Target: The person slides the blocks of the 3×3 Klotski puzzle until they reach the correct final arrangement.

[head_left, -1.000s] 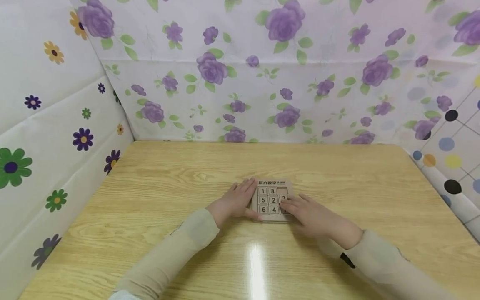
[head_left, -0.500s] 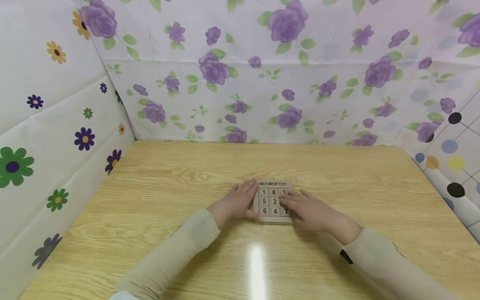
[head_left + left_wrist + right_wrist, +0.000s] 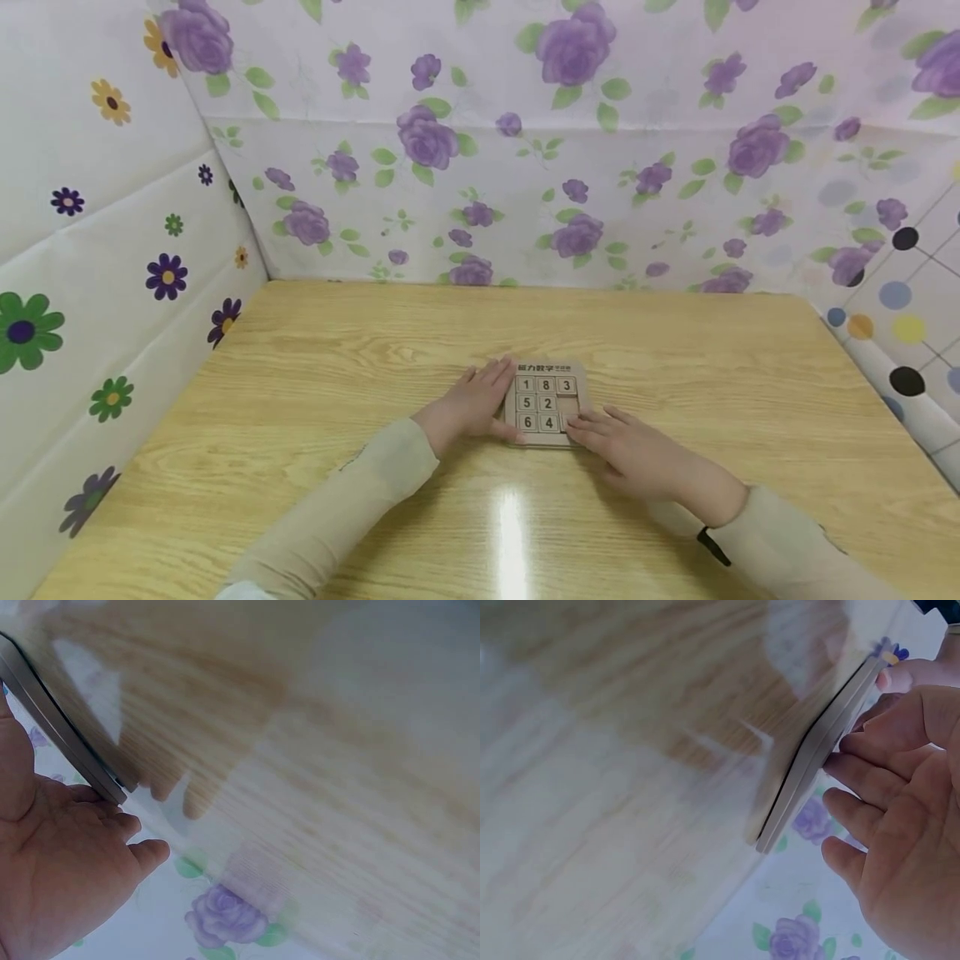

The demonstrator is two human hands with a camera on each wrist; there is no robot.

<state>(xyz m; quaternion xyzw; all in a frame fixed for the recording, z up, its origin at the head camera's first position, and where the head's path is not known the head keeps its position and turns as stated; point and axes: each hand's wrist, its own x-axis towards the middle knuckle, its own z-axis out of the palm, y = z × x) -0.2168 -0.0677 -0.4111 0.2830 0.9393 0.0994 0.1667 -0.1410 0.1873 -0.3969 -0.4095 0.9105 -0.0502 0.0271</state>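
Note:
A square wooden number sliding puzzle (image 3: 551,438) lies flat on the table. Its top row reads 1, 8, 3; below are 5, 2 and a bare slot (image 3: 568,406), then 6, 4 and a tile mostly covered by fingers. My left hand (image 3: 474,402) holds the puzzle's left side, thumb at the near corner and fingers along the far part. With extended fingertips my right hand (image 3: 637,450) touches the lower right tile. Both wrist views show the puzzle's edge side-on, beside the left palm (image 3: 67,870) and the right hand's loosely bent fingers (image 3: 866,780).
The wooden table (image 3: 360,333) spreads around the puzzle, with a bright light reflection in front. A rose-patterned sheet (image 3: 480,167) hangs behind it. Flowered cloth (image 3: 90,267) covers the left side and dotted cloth (image 3: 915,292) the right.
The 3 tile has slid from the middle row up to the top right corner, leaving the slot below it. My right hand has then shifted toward me onto the lower right tile. The left stays put.

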